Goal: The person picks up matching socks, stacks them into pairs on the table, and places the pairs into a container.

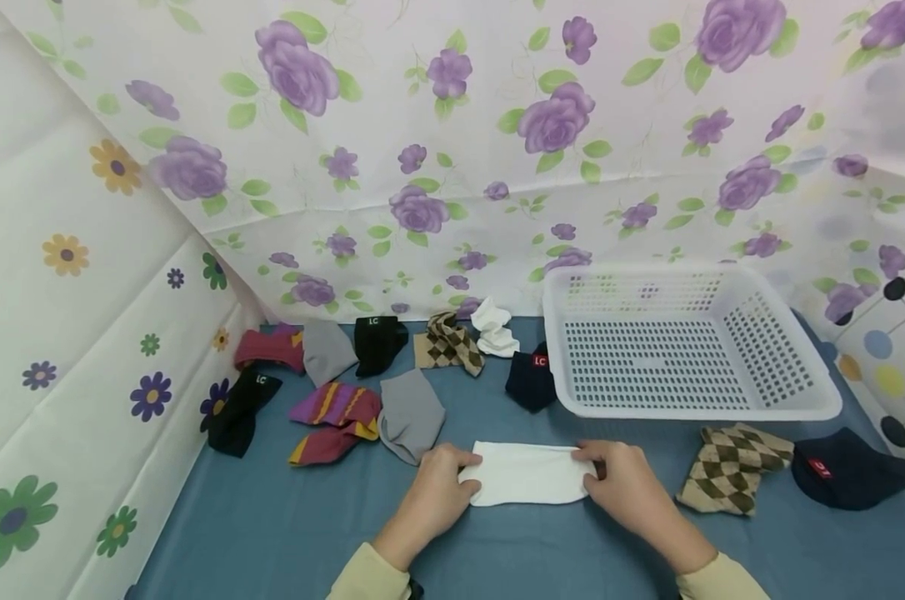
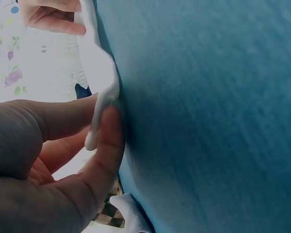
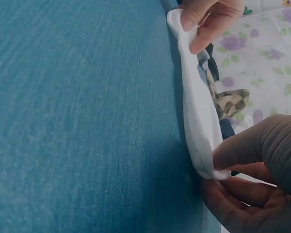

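Note:
A white sock (image 1: 529,473) is stretched flat between both hands, low over the blue cloth near the front. My left hand (image 1: 443,486) pinches its left end between thumb and fingers. The right end is pinched by my right hand (image 1: 623,483). In the left wrist view, the edge of the white sock (image 2: 99,73) runs between thumb and fingertips of the left hand (image 2: 63,150). From the right wrist, the right hand (image 3: 252,170) grips the near end of the white sock (image 3: 196,104). A grey sock (image 1: 411,415) lies just beyond the left hand.
A white plastic basket (image 1: 692,413) stands at the back right. Loose socks lie left and behind: black (image 1: 242,412), striped (image 1: 338,417), checkered (image 1: 452,343) and a crumpled white one (image 1: 495,327). Right of the hands are a checkered sock (image 1: 733,468) and a navy sock (image 1: 853,471).

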Demonstrator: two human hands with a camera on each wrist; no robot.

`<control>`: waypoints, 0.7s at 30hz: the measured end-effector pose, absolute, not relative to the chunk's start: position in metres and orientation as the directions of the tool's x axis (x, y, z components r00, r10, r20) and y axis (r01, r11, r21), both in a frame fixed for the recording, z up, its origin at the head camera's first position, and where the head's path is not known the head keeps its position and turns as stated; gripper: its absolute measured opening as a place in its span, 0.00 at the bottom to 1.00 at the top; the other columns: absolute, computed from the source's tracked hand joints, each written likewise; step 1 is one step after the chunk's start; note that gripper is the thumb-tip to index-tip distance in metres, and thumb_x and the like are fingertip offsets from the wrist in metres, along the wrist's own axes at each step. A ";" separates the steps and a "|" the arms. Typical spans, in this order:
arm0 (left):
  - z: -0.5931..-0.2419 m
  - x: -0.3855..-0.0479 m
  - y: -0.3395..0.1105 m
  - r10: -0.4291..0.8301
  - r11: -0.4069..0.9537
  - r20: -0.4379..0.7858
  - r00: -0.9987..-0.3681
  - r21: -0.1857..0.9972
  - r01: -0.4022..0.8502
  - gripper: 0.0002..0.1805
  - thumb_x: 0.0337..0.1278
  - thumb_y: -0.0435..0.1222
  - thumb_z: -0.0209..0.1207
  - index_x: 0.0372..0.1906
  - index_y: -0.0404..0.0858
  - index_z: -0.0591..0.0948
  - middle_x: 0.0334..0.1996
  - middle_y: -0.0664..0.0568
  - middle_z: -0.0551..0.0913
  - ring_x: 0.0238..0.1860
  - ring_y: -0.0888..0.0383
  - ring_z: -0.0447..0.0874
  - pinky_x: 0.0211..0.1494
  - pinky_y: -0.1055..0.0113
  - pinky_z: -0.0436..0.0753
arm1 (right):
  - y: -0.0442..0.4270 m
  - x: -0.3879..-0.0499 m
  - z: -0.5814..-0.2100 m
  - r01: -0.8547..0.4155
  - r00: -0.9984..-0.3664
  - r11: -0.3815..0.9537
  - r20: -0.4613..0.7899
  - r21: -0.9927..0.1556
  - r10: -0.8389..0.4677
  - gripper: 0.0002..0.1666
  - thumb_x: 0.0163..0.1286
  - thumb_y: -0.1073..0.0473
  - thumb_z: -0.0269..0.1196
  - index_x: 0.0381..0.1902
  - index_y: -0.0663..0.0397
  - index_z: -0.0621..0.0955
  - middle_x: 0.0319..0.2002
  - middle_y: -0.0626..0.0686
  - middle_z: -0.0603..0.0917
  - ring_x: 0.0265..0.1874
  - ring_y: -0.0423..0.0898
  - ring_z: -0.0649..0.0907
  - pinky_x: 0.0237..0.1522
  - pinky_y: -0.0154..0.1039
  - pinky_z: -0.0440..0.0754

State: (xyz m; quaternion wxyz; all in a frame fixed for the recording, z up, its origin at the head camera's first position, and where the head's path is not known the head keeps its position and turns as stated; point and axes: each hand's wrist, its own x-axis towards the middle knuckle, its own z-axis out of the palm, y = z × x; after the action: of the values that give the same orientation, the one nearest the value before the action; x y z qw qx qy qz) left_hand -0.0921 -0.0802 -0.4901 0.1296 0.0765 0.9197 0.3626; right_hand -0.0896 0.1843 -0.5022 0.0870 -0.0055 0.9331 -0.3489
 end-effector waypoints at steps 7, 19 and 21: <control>-0.484 -0.091 -0.081 0.258 0.793 -0.099 -0.961 0.590 0.152 0.18 0.51 0.33 0.65 0.50 0.36 0.82 0.45 0.45 0.79 0.49 0.50 0.79 0.47 0.59 0.81 | 0.186 -0.086 -0.500 -0.028 -0.989 0.802 -0.103 -0.597 -0.110 0.17 0.55 0.64 0.67 0.45 0.51 0.85 0.53 0.54 0.82 0.47 0.48 0.83 0.39 0.43 0.83; -0.470 -0.097 -0.070 0.421 0.847 -0.131 -0.898 0.410 0.338 0.22 0.47 0.33 0.68 0.52 0.40 0.81 0.42 0.49 0.78 0.42 0.58 0.80 0.41 0.68 0.81 | 0.171 -0.076 -0.486 -0.322 -0.946 0.863 0.085 -0.390 -0.314 0.20 0.50 0.70 0.69 0.43 0.50 0.86 0.45 0.47 0.85 0.48 0.45 0.82 0.47 0.43 0.81; -0.474 -0.100 -0.070 0.463 0.840 -0.148 -0.874 0.387 0.380 0.21 0.44 0.33 0.69 0.49 0.39 0.82 0.37 0.50 0.78 0.37 0.60 0.79 0.37 0.70 0.80 | 0.170 -0.076 -0.489 -0.354 -0.933 0.857 0.087 -0.375 -0.348 0.20 0.50 0.70 0.69 0.43 0.51 0.86 0.44 0.47 0.86 0.48 0.44 0.83 0.47 0.41 0.81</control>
State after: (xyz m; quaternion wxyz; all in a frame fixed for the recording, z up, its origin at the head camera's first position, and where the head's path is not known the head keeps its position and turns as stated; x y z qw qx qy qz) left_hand -0.0998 -0.0701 -0.4737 0.1186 0.2214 0.9518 0.1759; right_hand -0.0757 0.1705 -0.4894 -0.0079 -0.1823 0.9635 -0.1960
